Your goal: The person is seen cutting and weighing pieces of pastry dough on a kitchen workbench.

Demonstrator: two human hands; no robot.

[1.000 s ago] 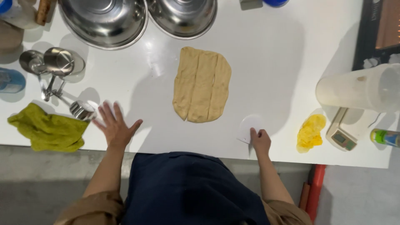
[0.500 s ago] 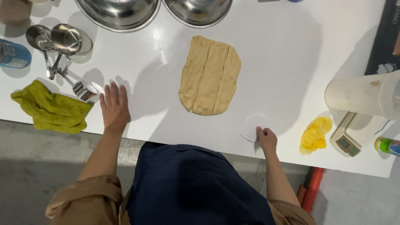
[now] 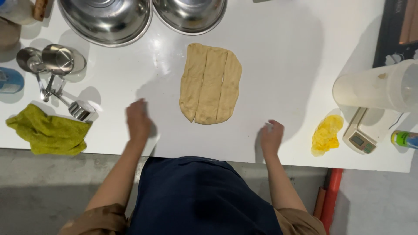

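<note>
Across the whole view I see a white table (image 3: 278, 65), the largest thing here, with my dark apron at its near edge. At the far edge stand two steel bowls, a bigger one (image 3: 106, 19) to the left and a smaller one (image 3: 190, 14) beside it, both cut off by the frame. Mid-table lies one slab of tan dough (image 3: 211, 83), scored lengthwise into three strips that still lie side by side. Nothing stands between it and my hands.

At the right side a pale plastic jug (image 3: 376, 87) lies on its side over a small white scale (image 3: 360, 138), with a crumpled yellow wrapper (image 3: 325, 134) just left of the scale and the end of a green and white bottle (image 3: 405, 138) at the far right edge. At the near left lies one olive-green cloth (image 3: 47, 132), and beyond it a bunch of steel measuring cups (image 3: 54, 65); I count three cups. A blue object (image 3: 9, 80) pokes in at the left edge.

Left hand (image 3: 138, 119) is on the table near the dough's near left corner, blurred, so I cannot tell whether its fingers are spread or together. Right hand (image 3: 271, 137) rests near the table's near edge, right of the dough, fingers curled in around something small and white that I cannot make out.
</note>
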